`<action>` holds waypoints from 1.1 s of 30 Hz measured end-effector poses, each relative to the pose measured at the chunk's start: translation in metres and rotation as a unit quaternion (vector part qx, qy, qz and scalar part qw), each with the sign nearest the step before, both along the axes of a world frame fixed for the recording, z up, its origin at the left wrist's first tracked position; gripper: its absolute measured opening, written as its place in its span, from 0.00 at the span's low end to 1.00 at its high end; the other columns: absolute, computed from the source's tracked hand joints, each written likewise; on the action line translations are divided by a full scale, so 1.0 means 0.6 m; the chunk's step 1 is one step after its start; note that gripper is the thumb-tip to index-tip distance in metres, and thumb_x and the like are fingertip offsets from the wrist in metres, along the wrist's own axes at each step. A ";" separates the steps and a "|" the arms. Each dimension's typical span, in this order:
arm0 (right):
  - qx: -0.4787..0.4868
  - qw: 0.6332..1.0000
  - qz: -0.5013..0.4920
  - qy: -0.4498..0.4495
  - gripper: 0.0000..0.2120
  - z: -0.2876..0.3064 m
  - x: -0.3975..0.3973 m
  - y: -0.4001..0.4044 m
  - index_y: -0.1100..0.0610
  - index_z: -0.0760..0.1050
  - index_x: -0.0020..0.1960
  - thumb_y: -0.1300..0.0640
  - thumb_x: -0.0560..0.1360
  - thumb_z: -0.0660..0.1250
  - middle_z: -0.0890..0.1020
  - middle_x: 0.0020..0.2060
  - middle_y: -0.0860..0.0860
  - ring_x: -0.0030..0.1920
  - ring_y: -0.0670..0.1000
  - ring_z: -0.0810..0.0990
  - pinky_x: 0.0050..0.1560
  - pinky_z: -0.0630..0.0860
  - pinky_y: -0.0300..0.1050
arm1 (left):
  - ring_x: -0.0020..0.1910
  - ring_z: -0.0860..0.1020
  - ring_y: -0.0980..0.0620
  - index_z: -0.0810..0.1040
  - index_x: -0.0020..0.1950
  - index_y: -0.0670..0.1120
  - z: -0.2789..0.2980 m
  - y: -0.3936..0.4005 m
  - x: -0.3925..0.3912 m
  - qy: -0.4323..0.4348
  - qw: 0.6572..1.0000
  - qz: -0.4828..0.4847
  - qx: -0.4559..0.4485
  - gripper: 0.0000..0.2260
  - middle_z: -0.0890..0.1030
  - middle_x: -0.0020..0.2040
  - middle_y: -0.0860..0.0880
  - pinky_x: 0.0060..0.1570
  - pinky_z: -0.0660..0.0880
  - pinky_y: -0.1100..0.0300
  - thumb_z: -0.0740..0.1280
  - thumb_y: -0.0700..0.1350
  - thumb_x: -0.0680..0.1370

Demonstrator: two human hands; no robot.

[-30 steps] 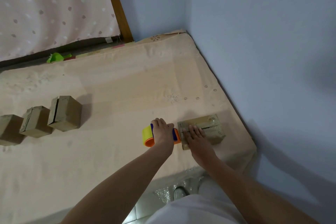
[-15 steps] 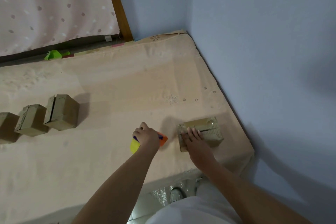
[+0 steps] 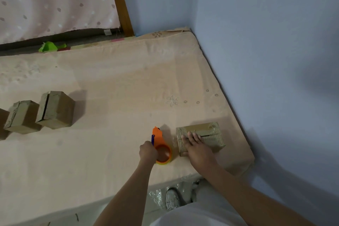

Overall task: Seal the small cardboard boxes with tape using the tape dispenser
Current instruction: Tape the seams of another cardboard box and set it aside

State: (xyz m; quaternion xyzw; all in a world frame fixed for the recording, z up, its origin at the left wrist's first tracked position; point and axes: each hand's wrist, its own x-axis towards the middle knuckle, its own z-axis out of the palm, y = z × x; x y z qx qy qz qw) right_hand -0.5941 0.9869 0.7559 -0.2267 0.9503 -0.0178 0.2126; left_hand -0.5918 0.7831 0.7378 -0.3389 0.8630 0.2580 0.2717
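A small cardboard box (image 3: pixel 211 132) wrapped in shiny clear tape lies near the mattress's right front corner. My right hand (image 3: pixel 195 146) rests flat on its left part, fingers straight. Just left of the box, my left hand (image 3: pixel 147 151) grips the orange tape dispenser (image 3: pixel 161 149), which lies on its side on the mattress, its nose pointing away from me. The dispenser and the box are a small gap apart. Two more cardboard boxes with open slits, one (image 3: pixel 55 110) and another (image 3: pixel 23 116), stand at the left, with a third cut off by the frame edge.
The peach mattress (image 3: pixel 119 82) fills the middle; a blue wall (image 3: pixel 266 60) runs along its right side and back corner. A green scrap (image 3: pixel 49 47) lies behind the mattress by a wooden post (image 3: pixel 121 3). A shoe (image 3: pixel 172 199) shows below the front edge.
My left hand pulled the dispenser off the box to the left, then brought it back beside the box and laid it on its side. My right hand stayed on the box.
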 end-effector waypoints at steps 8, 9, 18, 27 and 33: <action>-0.017 1.000 0.004 0.021 0.32 0.010 -0.010 0.001 0.55 0.45 0.82 0.61 0.82 0.56 0.49 0.81 0.59 0.80 0.59 0.49 0.78 0.48 0.50 | 0.48 0.78 0.42 0.74 0.57 0.44 0.038 0.059 -0.028 0.187 0.949 0.175 0.183 0.09 0.78 0.47 0.45 0.47 0.75 0.51 0.64 0.44 0.77; -0.019 0.999 0.005 0.025 0.32 0.014 -0.012 0.001 0.55 0.46 0.82 0.62 0.82 0.56 0.49 0.81 0.58 0.80 0.59 0.49 0.78 0.49 0.50 | 0.46 0.79 0.44 0.74 0.60 0.44 0.039 0.071 -0.029 0.171 0.926 0.218 0.257 0.12 0.80 0.46 0.46 0.45 0.76 0.51 0.65 0.45 0.77; -0.032 0.999 0.010 0.026 0.31 0.019 -0.018 0.001 0.55 0.45 0.82 0.64 0.82 0.53 0.49 0.81 0.59 0.80 0.59 0.50 0.78 0.50 0.50 | 0.34 0.75 0.51 0.77 0.63 0.41 0.007 0.101 -0.038 0.106 0.799 0.400 0.437 0.13 0.79 0.41 0.44 0.35 0.75 0.59 0.70 0.39 0.78; -0.016 1.000 0.020 0.014 0.32 0.019 -0.019 0.004 0.55 0.43 0.82 0.64 0.82 0.52 0.47 0.81 0.58 0.80 0.59 0.48 0.79 0.49 0.50 | 0.52 0.81 0.40 0.78 0.62 0.37 -0.021 0.133 -0.028 0.139 0.715 0.512 0.455 0.13 0.81 0.57 0.34 0.59 0.78 0.45 0.69 0.34 0.78; -0.011 1.000 0.024 0.000 0.32 0.028 -0.021 0.003 0.55 0.45 0.82 0.65 0.82 0.54 0.48 0.81 0.58 0.80 0.59 0.50 0.77 0.58 0.52 | 0.47 0.81 0.44 0.80 0.56 0.44 0.004 0.147 -0.026 0.149 0.718 0.535 0.420 0.08 0.82 0.51 0.42 0.39 0.78 0.55 0.70 0.36 0.78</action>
